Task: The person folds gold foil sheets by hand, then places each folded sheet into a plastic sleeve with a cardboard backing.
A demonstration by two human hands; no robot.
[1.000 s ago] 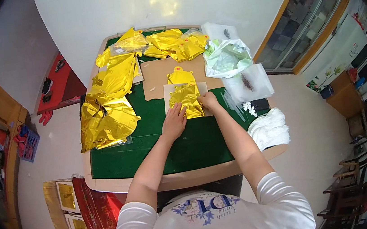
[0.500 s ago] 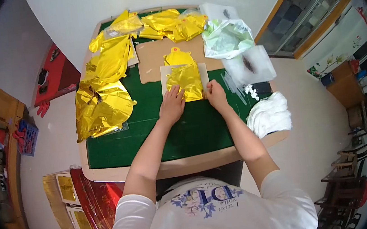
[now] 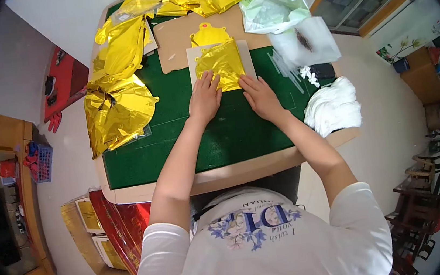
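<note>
A folded gold foil balloon [image 3: 220, 61] lies on a light cardboard piece [image 3: 245, 53], its tabbed top with a red dot sticking out beyond the card's far edge. My left hand [image 3: 205, 98] rests on the foil's lower left part, fingers stretched out and palm down. At the lower right corner of the foil, my right hand [image 3: 260, 97] lies with its fingers extended and their tips on the edge. Neither hand grips anything. Under the card are the green tabletop [image 3: 178, 147] and a larger brown cardboard sheet [image 3: 174, 42].
More gold foil balloons [image 3: 122, 113] are heaped along the left and far sides. To the right lie a plastic bag [image 3: 276, 11], clear packaging [image 3: 309, 40], clear strips [image 3: 285, 70], small white pieces [image 3: 309, 75] and a white cloth bundle [image 3: 334, 105]. A box [image 3: 93, 239] stands on the floor at left.
My right hand has gone from curled fingers at the card's right edge to outstretched fingers on the foil's lower right corner. My left hand stays on the foil. The camera view has shifted.
</note>
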